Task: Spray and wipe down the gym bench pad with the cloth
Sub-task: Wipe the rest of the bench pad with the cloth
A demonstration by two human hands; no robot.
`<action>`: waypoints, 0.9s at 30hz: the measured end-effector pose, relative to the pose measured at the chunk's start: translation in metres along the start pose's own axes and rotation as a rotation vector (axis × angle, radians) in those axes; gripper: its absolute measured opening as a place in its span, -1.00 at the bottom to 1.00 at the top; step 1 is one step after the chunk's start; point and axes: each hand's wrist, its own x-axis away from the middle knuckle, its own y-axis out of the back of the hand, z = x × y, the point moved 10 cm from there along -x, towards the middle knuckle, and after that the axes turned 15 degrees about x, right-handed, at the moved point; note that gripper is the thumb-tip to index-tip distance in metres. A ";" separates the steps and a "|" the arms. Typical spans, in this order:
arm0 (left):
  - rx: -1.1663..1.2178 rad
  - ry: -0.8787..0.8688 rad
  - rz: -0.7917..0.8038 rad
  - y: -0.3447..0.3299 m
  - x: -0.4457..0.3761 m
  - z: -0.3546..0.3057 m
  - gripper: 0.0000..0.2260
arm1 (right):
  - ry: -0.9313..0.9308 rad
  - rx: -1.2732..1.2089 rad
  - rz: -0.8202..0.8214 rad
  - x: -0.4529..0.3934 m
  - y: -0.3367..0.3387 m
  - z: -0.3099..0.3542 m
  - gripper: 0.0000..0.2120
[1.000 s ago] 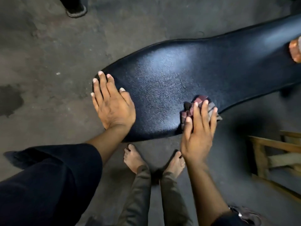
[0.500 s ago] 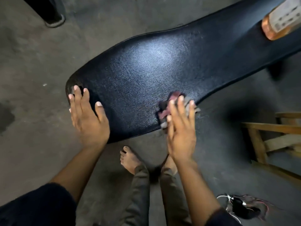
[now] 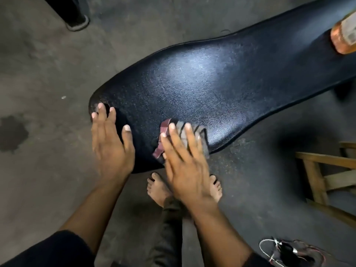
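Note:
The black textured bench pad (image 3: 202, 89) runs from the lower left up to the top right. My left hand (image 3: 110, 145) lies flat on its rounded near end, fingers spread, holding nothing. My right hand (image 3: 185, 166) presses a red and grey checked cloth (image 3: 194, 132) onto the pad near its front edge, fingers stretched over it. An orange spray bottle with a white label (image 3: 343, 35) stands on the pad at the far right, partly cut off by the frame.
Grey concrete floor (image 3: 48, 64) with a dark wet stain (image 3: 11, 132) at left. My bare feet (image 3: 159, 189) stand under the pad's edge. A wooden frame (image 3: 325, 170) sits right, a tangle of wires (image 3: 289, 251) lower right, a dark post base (image 3: 77, 22) top left.
My right hand has slid the cloth leftwards along the pad's front edge, closer to my left hand. The left hand stays planted on the pad's end. The view has shifted slightly.

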 end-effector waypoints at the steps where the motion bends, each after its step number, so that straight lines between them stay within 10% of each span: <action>1: 0.000 0.010 -0.002 0.002 0.000 0.001 -0.49 | -0.011 0.037 -0.020 -0.014 0.003 -0.009 -0.45; 7: 0.076 0.134 -0.024 0.017 0.007 0.018 -0.47 | -0.231 0.031 0.014 -0.096 0.008 -0.012 -0.46; 16: 0.189 0.134 -0.018 0.019 0.007 0.049 -0.49 | 0.474 0.144 0.055 0.003 -0.014 0.060 -0.37; 23: 0.246 0.194 -0.076 0.014 0.011 0.061 -0.47 | 0.049 0.127 0.008 -0.087 0.002 0.031 -0.48; 27: 0.385 0.376 -0.179 0.014 0.016 0.079 -0.46 | 0.229 0.135 0.040 -0.106 -0.011 0.089 -0.46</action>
